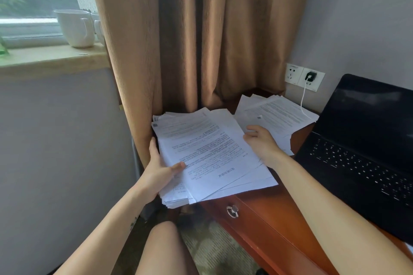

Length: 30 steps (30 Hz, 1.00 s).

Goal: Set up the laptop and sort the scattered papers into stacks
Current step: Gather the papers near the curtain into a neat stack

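A thick, uneven pile of printed white papers (207, 152) lies on the left end of the reddish wooden desk (274, 203), overhanging its edge. My left hand (158, 169) grips the pile's left side, thumb on top and fingers underneath. My right hand (261, 143) rests on the pile's right edge with its fingers loosely bent. A second, smaller stack of papers (274, 114) sits behind, near the wall. The black laptop (362, 140) stands open on the right with a dark screen.
Brown curtains (190, 40) hang right behind the desk's left end. A wall socket with a black charger and white cable (309, 78) is by the laptop. Two white mugs (77, 28) stand on the windowsill. A drawer with a metal ring pull (232, 211) faces me.
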Tool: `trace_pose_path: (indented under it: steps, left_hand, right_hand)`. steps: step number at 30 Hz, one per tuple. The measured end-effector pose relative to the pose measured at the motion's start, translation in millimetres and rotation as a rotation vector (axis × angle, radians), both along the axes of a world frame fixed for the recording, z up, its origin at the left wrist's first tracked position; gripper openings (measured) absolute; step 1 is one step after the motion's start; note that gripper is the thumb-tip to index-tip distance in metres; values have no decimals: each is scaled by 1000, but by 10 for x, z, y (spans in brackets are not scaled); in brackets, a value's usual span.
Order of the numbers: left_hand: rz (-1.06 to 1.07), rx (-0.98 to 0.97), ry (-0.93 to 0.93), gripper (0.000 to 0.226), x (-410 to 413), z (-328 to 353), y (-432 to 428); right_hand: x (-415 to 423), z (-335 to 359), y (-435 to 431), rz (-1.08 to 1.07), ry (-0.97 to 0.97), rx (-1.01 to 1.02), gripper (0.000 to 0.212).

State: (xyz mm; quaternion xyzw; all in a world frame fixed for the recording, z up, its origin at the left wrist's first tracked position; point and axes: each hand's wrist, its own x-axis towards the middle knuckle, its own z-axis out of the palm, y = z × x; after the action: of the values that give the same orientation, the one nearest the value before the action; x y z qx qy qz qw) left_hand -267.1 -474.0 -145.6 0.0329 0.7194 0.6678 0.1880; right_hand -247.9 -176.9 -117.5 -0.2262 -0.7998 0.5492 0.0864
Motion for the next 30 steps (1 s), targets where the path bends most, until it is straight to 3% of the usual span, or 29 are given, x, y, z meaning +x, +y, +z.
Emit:
trace_pose_path:
  steps: [5,15,19,23,27,30]
  left_hand:
    - [-128,-30,45,97,-69,-3,-78]
    - [-80,28,29,99,-62,40,-28]
    - [-8,55,-14,101,-78,1,9]
    - [37,89,-8,99,-85,-56,18]
    - [55,100,5,101,-65,-78,46]
    - [68,101,5,100,-57,-73,61]
  right_hand:
    - [-113,-4,21,-34,54,87,41]
    - [-247,-178,-340,126,153,142,36]
    - [-192,-188,-112,30,172,123,36]
    - [-70,-164,267,-17,-120,577,53]
    - [52,-164,458,321,-301,574,75]
    - [123,-159,521,477,-398,697,87]
